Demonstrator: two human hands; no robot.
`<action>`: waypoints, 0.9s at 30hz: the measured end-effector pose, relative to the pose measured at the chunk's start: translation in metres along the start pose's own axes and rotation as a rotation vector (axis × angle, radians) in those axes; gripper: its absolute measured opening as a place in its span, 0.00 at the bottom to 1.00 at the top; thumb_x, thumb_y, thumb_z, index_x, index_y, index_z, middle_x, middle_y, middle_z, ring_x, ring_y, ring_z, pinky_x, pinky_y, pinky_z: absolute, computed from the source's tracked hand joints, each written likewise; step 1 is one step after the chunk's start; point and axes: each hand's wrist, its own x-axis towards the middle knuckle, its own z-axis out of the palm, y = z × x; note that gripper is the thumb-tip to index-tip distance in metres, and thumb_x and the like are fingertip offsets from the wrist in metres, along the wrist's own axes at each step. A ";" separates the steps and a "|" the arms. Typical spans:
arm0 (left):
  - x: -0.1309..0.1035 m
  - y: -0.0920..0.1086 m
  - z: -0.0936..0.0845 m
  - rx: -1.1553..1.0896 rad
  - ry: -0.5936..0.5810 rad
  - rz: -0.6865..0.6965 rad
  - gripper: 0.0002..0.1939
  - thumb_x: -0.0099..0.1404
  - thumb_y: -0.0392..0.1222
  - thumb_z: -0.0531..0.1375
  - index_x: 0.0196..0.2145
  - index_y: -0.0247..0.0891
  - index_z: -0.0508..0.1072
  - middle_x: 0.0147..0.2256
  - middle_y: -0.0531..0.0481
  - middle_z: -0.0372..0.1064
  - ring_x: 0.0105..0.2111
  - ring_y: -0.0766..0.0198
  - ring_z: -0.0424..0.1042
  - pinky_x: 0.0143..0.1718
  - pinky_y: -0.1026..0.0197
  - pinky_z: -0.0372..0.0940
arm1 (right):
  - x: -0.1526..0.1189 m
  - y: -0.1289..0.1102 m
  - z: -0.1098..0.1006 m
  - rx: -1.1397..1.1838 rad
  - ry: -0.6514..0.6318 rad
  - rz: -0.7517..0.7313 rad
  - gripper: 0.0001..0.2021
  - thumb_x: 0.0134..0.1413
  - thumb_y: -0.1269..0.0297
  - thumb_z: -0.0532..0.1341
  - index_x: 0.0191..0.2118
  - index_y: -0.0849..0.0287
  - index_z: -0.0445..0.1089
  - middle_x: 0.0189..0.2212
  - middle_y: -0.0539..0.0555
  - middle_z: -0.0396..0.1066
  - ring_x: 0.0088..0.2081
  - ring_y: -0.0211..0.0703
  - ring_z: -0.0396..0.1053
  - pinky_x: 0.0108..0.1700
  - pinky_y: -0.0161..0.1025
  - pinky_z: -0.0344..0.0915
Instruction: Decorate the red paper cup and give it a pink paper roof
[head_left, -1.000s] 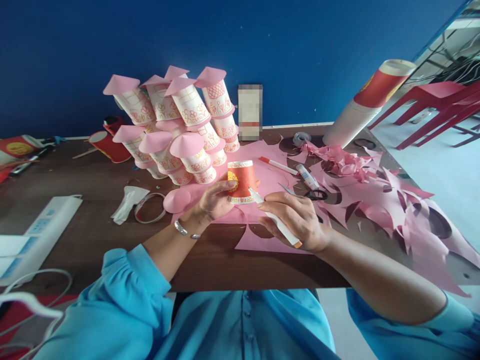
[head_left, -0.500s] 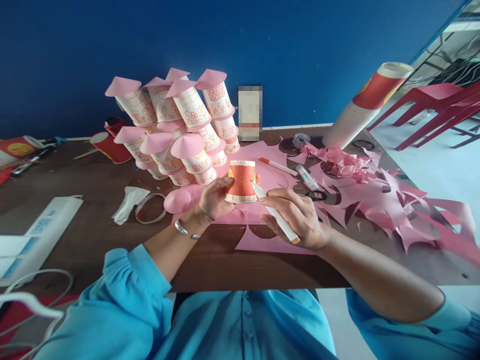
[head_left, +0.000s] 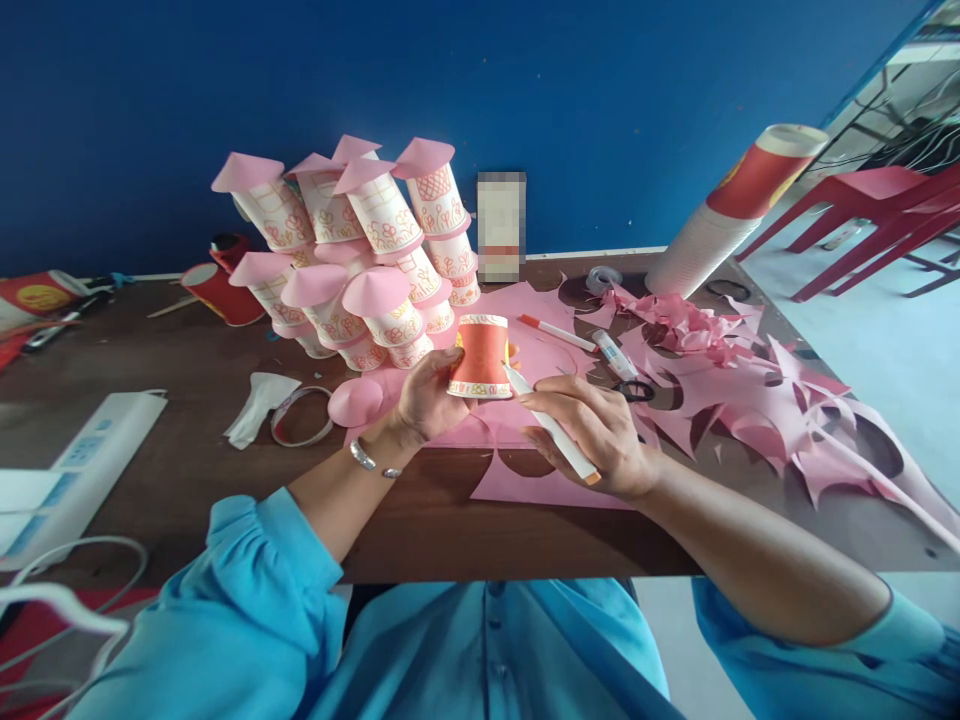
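My left hand is closed around a red paper cup with a white band and small drawn patterns along its lower edge. The cup is held above pink paper, near the middle of the table. In my right hand is a white marker with an orange end, gripped like a pen. Its tip points at the right side of the cup; whether it touches the cup I cannot tell. Behind my left hand stand several decorated paper cups with pink cone roofs, stacked on one another.
Pink paper scraps spread over the right side, with a glue stick and a second marker beside them. A tall cup stack leans at the back right. A tape roll and power strip lie left.
The cup has risen slightly and tilted a little in my left hand. My right hand and marker stay nearly in place. A pink paper strip at the far right has shifted.
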 end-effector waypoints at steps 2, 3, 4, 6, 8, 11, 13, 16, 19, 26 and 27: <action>-0.001 0.000 0.000 0.007 0.012 0.009 0.30 0.59 0.56 0.70 0.54 0.34 0.79 0.52 0.38 0.82 0.57 0.43 0.78 0.57 0.46 0.72 | 0.000 0.000 0.000 -0.001 0.002 -0.002 0.15 0.69 0.66 0.63 0.58 0.61 0.70 0.40 0.60 0.79 0.41 0.48 0.80 0.37 0.40 0.77; -0.001 0.000 0.000 0.013 0.019 0.016 0.31 0.59 0.56 0.71 0.55 0.35 0.78 0.52 0.40 0.82 0.56 0.45 0.78 0.56 0.47 0.73 | 0.000 0.000 0.000 -0.004 0.002 -0.004 0.14 0.69 0.66 0.63 0.57 0.61 0.70 0.40 0.59 0.79 0.41 0.48 0.80 0.37 0.39 0.76; -0.001 0.000 0.000 0.016 0.022 0.024 0.31 0.59 0.57 0.71 0.55 0.37 0.78 0.52 0.41 0.82 0.54 0.46 0.79 0.55 0.48 0.73 | 0.000 0.000 0.000 -0.009 0.002 -0.005 0.14 0.69 0.66 0.63 0.57 0.60 0.70 0.40 0.59 0.78 0.41 0.47 0.80 0.36 0.39 0.76; -0.002 0.000 0.000 0.009 0.017 0.039 0.31 0.58 0.57 0.72 0.54 0.38 0.79 0.51 0.43 0.82 0.52 0.46 0.80 0.55 0.47 0.73 | 0.001 -0.001 0.000 -0.022 -0.001 -0.001 0.12 0.70 0.65 0.63 0.56 0.59 0.70 0.40 0.58 0.78 0.41 0.46 0.81 0.36 0.39 0.77; -0.002 0.000 0.001 -0.016 0.011 0.044 0.29 0.59 0.55 0.72 0.54 0.37 0.78 0.50 0.43 0.82 0.50 0.47 0.81 0.55 0.46 0.73 | 0.001 -0.001 0.000 -0.029 -0.002 0.004 0.12 0.71 0.64 0.62 0.56 0.57 0.70 0.40 0.57 0.78 0.41 0.45 0.81 0.36 0.38 0.77; -0.002 0.001 0.001 -0.060 0.020 0.036 0.27 0.60 0.52 0.70 0.53 0.35 0.77 0.46 0.44 0.82 0.47 0.49 0.82 0.55 0.48 0.73 | 0.003 -0.001 0.000 -0.024 -0.003 -0.014 0.12 0.70 0.66 0.63 0.56 0.60 0.69 0.39 0.59 0.78 0.41 0.46 0.81 0.36 0.39 0.77; -0.001 0.002 0.001 -0.069 0.030 0.030 0.27 0.60 0.50 0.69 0.53 0.34 0.76 0.44 0.44 0.82 0.44 0.51 0.81 0.53 0.50 0.73 | 0.003 -0.001 0.000 -0.015 -0.003 -0.024 0.12 0.68 0.68 0.64 0.55 0.63 0.69 0.39 0.60 0.78 0.40 0.48 0.81 0.36 0.39 0.77; 0.000 0.002 -0.001 -0.064 0.043 0.024 0.26 0.60 0.50 0.69 0.53 0.34 0.76 0.43 0.44 0.83 0.43 0.53 0.81 0.50 0.52 0.73 | 0.003 -0.001 0.000 -0.007 -0.002 -0.021 0.13 0.67 0.69 0.64 0.55 0.63 0.70 0.39 0.60 0.78 0.40 0.48 0.81 0.36 0.39 0.77; 0.001 0.001 -0.002 -0.045 0.049 0.021 0.23 0.59 0.52 0.70 0.48 0.35 0.78 0.41 0.45 0.83 0.44 0.53 0.81 0.52 0.52 0.74 | 0.002 -0.001 0.001 -0.007 -0.004 -0.009 0.15 0.68 0.68 0.63 0.58 0.61 0.69 0.40 0.59 0.78 0.41 0.48 0.81 0.37 0.39 0.77; 0.002 0.001 0.001 0.029 0.082 0.029 0.19 0.59 0.53 0.66 0.44 0.38 0.81 0.43 0.44 0.83 0.48 0.49 0.79 0.54 0.49 0.74 | 0.000 -0.001 0.001 -0.012 -0.003 -0.012 0.15 0.68 0.69 0.63 0.58 0.62 0.69 0.40 0.60 0.78 0.42 0.48 0.80 0.38 0.40 0.78; 0.003 0.001 0.001 0.032 0.074 0.032 0.20 0.59 0.53 0.66 0.44 0.38 0.81 0.43 0.44 0.82 0.48 0.50 0.79 0.54 0.49 0.74 | 0.000 -0.001 0.001 -0.014 -0.001 -0.016 0.15 0.68 0.69 0.64 0.57 0.63 0.70 0.40 0.61 0.78 0.42 0.48 0.80 0.38 0.40 0.78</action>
